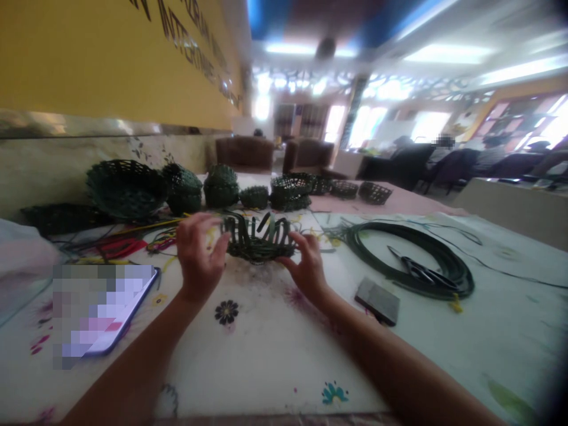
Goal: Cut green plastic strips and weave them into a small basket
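Observation:
Between my two hands is a small dark green woven basket (260,245), with loose strip ends standing up and looping over its rim. My left hand (199,257) curls around its left side, thumb and fingertips at the edge. On the right side, my right hand (308,263) pinches the basket's lower edge between thumb and fingers. The basket sits at the far middle of a floral tablecloth (266,367); I cannot tell whether its base touches the cloth.
Several finished dark green baskets (290,189) line the back. To the right lies a coil of green strip (364,251) with scissors (421,273) on it, near a grey block (377,300). A phone (119,322) and red and yellow strips (118,248) are at left.

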`<state>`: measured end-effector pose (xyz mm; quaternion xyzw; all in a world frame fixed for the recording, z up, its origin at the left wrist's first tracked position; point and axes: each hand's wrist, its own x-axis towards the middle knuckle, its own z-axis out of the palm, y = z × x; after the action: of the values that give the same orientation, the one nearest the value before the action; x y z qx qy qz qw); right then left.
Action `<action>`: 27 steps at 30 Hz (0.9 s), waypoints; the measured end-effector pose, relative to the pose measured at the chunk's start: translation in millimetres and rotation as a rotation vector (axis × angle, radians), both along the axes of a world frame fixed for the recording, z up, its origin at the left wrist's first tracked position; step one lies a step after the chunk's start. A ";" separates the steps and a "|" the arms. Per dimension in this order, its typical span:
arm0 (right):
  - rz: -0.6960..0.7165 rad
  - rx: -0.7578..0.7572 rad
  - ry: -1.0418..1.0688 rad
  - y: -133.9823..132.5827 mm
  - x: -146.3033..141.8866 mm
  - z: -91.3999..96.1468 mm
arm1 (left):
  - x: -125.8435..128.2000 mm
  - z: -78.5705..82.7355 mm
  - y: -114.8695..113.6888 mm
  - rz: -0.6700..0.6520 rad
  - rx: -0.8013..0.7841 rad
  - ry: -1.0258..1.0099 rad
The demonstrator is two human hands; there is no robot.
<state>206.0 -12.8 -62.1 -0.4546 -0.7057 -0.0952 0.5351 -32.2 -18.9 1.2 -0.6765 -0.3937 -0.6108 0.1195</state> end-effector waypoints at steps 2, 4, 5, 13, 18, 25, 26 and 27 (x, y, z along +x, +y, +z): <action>-0.044 0.023 -0.041 -3.1 -2.2 1.7 | 6.0 -0.5 -5.9 -0.096 -0.032 0.069; -0.082 0.030 -0.082 -6.8 -4.6 3.6 | 13.9 -3.4 -10.9 -0.190 -0.115 0.112; -0.097 0.030 -0.101 -8.6 -5.8 4.6 | 18.1 -5.8 -12.6 -0.220 -0.166 0.130; -0.121 0.022 -0.204 -14.7 -10.8 6.5 | 35.0 -26.5 -12.2 -0.237 -0.539 0.158; -0.103 -0.019 -0.269 -15.0 -13.1 3.4 | 33.2 -26.7 -10.5 -0.205 -0.710 0.012; -0.110 -0.078 -0.261 -15.9 -15.4 9.0 | 28.0 -24.8 -5.5 -0.252 -0.757 -0.051; -0.109 -0.086 -0.256 -15.8 -15.2 10.1 | 27.4 -25.1 -4.6 -0.272 -0.768 -0.072; -0.105 -0.090 -0.252 -15.7 -14.9 11.3 | 27.0 -25.5 -3.5 -0.295 -0.779 -0.095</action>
<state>191.1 -28.4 -50.9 -0.4990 -0.7460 -0.1475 0.4156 -5.2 -22.5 -24.3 -0.6912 -0.4993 -0.4573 -0.2526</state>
